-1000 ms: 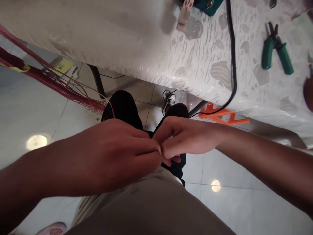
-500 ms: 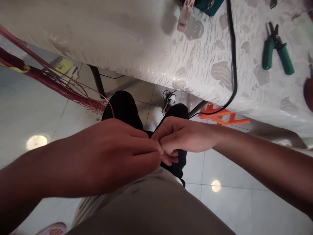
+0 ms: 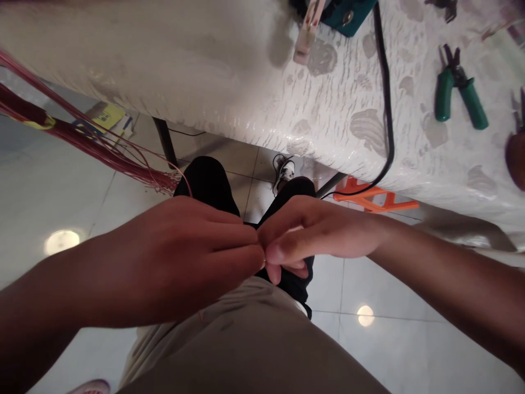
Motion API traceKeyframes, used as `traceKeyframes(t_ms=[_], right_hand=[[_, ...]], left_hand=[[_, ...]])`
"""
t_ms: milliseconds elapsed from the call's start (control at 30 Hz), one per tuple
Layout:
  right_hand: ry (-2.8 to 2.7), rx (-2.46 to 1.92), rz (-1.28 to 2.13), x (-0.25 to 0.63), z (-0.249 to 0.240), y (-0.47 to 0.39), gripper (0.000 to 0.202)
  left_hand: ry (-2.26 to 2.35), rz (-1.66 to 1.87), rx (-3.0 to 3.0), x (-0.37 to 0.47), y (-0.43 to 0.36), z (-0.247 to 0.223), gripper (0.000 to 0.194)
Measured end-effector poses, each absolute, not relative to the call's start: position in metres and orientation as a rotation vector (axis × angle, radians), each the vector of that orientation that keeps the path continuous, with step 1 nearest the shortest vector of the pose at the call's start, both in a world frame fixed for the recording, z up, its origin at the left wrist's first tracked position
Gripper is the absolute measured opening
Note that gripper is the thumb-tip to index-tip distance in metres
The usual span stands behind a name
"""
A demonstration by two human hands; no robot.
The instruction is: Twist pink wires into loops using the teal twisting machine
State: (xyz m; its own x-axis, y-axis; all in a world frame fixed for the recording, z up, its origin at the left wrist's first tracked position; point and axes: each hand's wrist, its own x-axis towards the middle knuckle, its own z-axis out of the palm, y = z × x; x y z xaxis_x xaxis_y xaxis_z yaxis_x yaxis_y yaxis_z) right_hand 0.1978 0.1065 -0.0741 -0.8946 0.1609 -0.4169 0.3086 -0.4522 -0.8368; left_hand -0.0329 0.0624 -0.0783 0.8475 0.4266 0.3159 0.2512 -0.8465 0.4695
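Note:
Over my lap, my left hand [image 3: 180, 262] is closed, its fingers pressed together and pointing right. A thin red wire [image 3: 186, 178] runs from the bundle at the left to behind this hand, and a short bit of red shows below it. My right hand [image 3: 315, 230] meets the left fingertips, thumb and forefinger pinched. A tiny pale spot shows where the fingertips meet; what the right fingers grip is hidden. The thick bundle of red wires [image 3: 98, 150], tied with a yellow band [image 3: 43, 123], hangs at the left.
The covered table [image 3: 246, 98] stands ahead. On it lie green-handled pliers [image 3: 461, 90], a black cable [image 3: 385, 93], a teal device [image 3: 348, 19] with a pale clip-like lever [image 3: 307, 35], and a brown-handled tool [image 3: 515, 158]. Beneath are an orange frame [image 3: 377, 200] and a table leg [image 3: 164, 142].
My right thumb and fingers have shifted slightly at the left fingertips, opening a small gap behind the pinch. The view has tilted a little; the left hand stays nearly in place.

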Motion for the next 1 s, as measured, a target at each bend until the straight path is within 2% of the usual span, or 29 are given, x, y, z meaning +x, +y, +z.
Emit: traceKeyframes(t_ms=[167, 233, 300, 433, 533, 633, 767, 1000], right_hand=[[1.655, 0.724, -2.610, 0.207, -0.072, 0.102, 0.016], [1.858, 0.768, -2.561, 0.210, -0.070, 0.100, 0.014], [2.223, 0.883, -2.366, 0.213, -0.068, 0.096, 0.014], [2.951, 1.157, -1.718, 0.213, -0.064, 0.079, 0.013], [3.234, 1.198, -1.291, 0.209, -0.064, 0.067, 0.013], [3.376, 1.134, -1.084, 0.205, -0.064, 0.061, 0.012], [3.418, 1.096, -1.064, 0.205, -0.061, 0.062, 0.018], [3.368, 1.098, -1.385, 0.206, -0.056, 0.065, 0.018]], left_hand=[[0.622, 0.667, 2.542, -0.032, 0.063, -0.074, 0.028], [0.686, 0.699, 2.487, -0.031, 0.062, -0.070, 0.028], [0.731, 0.725, 2.441, -0.030, 0.062, -0.068, 0.027], [0.764, 0.776, 2.363, -0.029, 0.061, -0.068, 0.019], [0.779, 0.776, 2.336, -0.027, 0.060, -0.071, 0.018], [0.792, 0.754, 2.328, -0.024, 0.058, -0.072, 0.020], [0.786, 0.788, 2.295, -0.023, 0.055, -0.071, 0.018], [0.764, 0.830, 2.219, -0.017, 0.055, -0.074, 0.016]])
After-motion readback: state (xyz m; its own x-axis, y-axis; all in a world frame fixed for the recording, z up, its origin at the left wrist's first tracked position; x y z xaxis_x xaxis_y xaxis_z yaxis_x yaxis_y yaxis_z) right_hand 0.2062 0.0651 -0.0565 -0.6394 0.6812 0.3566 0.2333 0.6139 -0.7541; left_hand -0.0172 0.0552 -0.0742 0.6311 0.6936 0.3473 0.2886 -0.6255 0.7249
